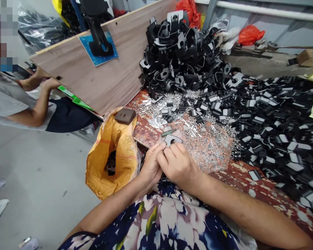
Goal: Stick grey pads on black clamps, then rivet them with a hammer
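Observation:
Close to my body, my left hand [151, 164] and my right hand [180, 166] are pressed together with fingers curled. Both hold a black plastic clip [169, 139] whose grey end plate, with a round hole, sticks out beyond my knuckles. The rest of the clip is hidden under my fingers. Just past it, a dark green pointed tool [169, 132] lies on the worn red tabletop [146, 133]. Loose silver pins [156, 116] are scattered behind the tool, and a speckled stone slab [211, 163] lies under and right of my right hand.
At the back rises a heap of black clips [177, 52]. Small black-and-grey plastic pieces [276, 128] cover the right side. An open yellow sack [96, 166] stands left of my hands, a brown block [125, 115] on its rim. Beyond the wooden board [122, 76] sits another person [18, 100].

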Demonstrator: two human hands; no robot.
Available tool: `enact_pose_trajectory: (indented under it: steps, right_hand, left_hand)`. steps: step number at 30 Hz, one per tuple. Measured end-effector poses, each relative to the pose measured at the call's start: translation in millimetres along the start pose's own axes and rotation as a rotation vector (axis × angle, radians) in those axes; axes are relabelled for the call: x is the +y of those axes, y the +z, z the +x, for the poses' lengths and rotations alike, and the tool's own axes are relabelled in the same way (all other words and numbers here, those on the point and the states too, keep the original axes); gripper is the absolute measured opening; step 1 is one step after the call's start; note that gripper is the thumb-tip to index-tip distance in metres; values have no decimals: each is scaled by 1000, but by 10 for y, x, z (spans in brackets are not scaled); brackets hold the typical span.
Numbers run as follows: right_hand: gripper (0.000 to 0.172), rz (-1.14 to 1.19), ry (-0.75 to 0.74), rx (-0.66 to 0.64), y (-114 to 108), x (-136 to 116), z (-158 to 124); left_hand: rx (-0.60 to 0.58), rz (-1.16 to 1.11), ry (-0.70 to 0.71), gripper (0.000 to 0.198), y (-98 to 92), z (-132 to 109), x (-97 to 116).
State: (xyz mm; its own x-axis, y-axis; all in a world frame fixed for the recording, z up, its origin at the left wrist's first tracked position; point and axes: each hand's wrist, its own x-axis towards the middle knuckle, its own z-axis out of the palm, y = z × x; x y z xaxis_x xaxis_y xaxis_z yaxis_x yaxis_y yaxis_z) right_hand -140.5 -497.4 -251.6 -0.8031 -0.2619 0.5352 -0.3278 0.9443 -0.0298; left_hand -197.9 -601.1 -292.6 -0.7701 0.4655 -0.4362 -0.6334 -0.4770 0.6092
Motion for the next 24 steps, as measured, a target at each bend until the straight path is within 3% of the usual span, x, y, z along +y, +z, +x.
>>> enact_pose_trajectory:
  steps: [3, 7, 12, 14, 18, 22, 24]
  right_hand:
    - [31, 86, 9, -15, -30, 112, -33]
    - [27, 220, 151, 22, -88, 172, -123]
    - [19, 412, 201, -77, 14, 126, -235]
    - [15, 324, 310, -160, 70, 213, -326]
    - [23, 24, 425, -388, 173, 456, -566]
    - [7, 6, 527, -520, 184, 587, -728]
    - [10, 16, 581, -548, 113, 628, -764]
  left_hand:
    - [-57, 24, 14, 30, -82, -23, 54]
    - [-159, 147, 1, 37, -290, -150, 142]
    - [-30, 886, 397, 52, -574, -343, 291]
    - [15, 1074, 409, 47, -690, -354, 403]
    - [-21, 1039, 258, 48, -823, -218, 506]
    - [-52, 958, 227, 47, -786, 59, 305]
    - [-54, 996, 284, 39, -764, 195, 180]
